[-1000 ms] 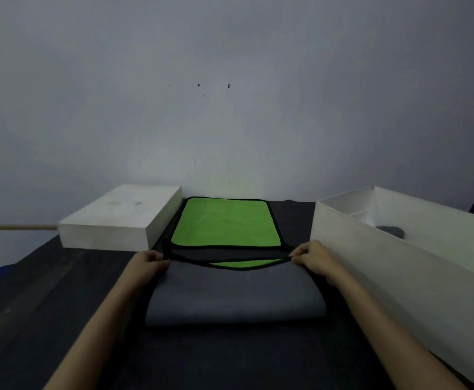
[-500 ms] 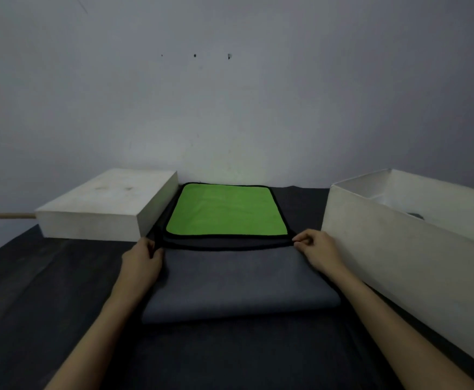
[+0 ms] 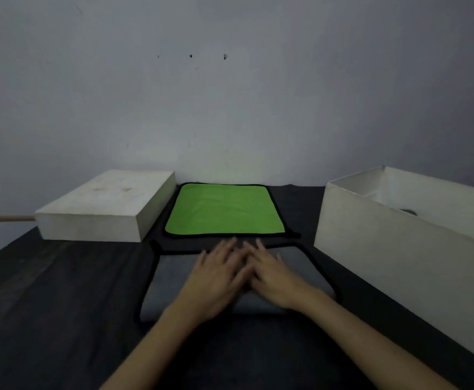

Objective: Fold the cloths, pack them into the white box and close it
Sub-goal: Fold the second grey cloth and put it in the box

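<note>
A grey cloth (image 3: 171, 288) with black edging lies folded on the dark table in front of me. My left hand (image 3: 216, 280) and my right hand (image 3: 272, 277) rest flat on its middle, side by side, fingers spread and touching each other, holding nothing. Just behind it a green cloth (image 3: 224, 211) with a black border lies flat near the wall. The open white box (image 3: 376, 240) stands at the right; something dark shows inside, mostly hidden by its wall. The white lid (image 3: 103, 209) lies at the left.
The dark table (image 3: 47, 305) extends left and toward me. A pale wall rises right behind the cloths. A thin wooden rod (image 3: 5, 219) sticks out at the left behind the lid.
Both hands let go of the grey cloth's far corners and came together flat on its middle. The folded edge now lies down on the table.
</note>
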A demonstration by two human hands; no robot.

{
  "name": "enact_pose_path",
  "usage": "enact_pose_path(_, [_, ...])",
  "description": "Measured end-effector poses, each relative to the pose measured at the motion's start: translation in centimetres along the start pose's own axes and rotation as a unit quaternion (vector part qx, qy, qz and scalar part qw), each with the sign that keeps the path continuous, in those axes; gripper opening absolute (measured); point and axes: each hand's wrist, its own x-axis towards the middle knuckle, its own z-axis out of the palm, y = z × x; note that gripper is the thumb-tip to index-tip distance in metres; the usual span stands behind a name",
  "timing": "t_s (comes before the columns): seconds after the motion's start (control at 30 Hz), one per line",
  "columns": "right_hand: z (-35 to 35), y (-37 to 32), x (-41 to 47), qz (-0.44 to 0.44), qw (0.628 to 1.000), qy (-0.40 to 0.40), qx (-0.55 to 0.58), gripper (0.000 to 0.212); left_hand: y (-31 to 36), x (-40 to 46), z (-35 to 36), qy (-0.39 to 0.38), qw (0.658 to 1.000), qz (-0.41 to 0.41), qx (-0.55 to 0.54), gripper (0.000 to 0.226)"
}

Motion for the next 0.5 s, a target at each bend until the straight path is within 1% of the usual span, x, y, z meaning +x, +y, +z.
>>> enact_pose_path(0.03, [0.6,0.2,-0.2,0.005,0.999,-0.045,-0.016,0.055,-0.2,-0.2,1.0,-0.087,0.996,-0.017,0.020,0.058])
enact_pose_path(0.07, [0.8,0.8,-0.3,0.019,0.998,-0.060,-0.022,0.055,-0.8,-0.5,1.6,-0.132,0.990,-0.045,0.035,0.058])
enact_pose_path(0.1, [0.6,1.4,-0.5,0.037,0.997,-0.057,-0.021,0.054,-1.7,-0.8,1.7,-0.140,0.986,-0.079,0.044,0.059])
enact_pose_path(0.2, [-0.6,4.1,-1.2,0.097,0.994,-0.035,-0.038,0.054,-5.0,-1.9,0.6,-0.123,0.973,-0.183,0.068,0.063])
enact_pose_path(0.27, [-1.1,5.2,-2.3,0.134,0.989,-0.038,-0.048,0.055,-6.3,-3.0,-0.1,-0.130,0.963,-0.223,0.071,0.065])
enact_pose_path(0.33, [-1.5,5.2,-3.3,0.177,0.982,-0.031,-0.053,0.058,-6.7,-4.0,-0.6,-0.156,0.954,-0.243,0.082,0.066])
enact_pose_path(0.4, [-1.8,4.5,-4.0,0.224,0.972,-0.002,-0.078,0.064,-6.1,-4.2,-0.9,-0.173,0.942,-0.257,0.126,0.067])
enact_pose_path(0.47, [-2.6,3.6,-4.6,0.277,0.955,0.024,-0.103,0.067,-4.7,-3.4,-1.4,-0.139,0.940,-0.261,0.171,0.070])
enact_pose_path(0.5, [-3.1,3.4,-5.0,0.299,0.947,0.022,-0.112,0.068,-3.9,-2.7,-1.5,-0.108,0.948,-0.232,0.190,0.071])
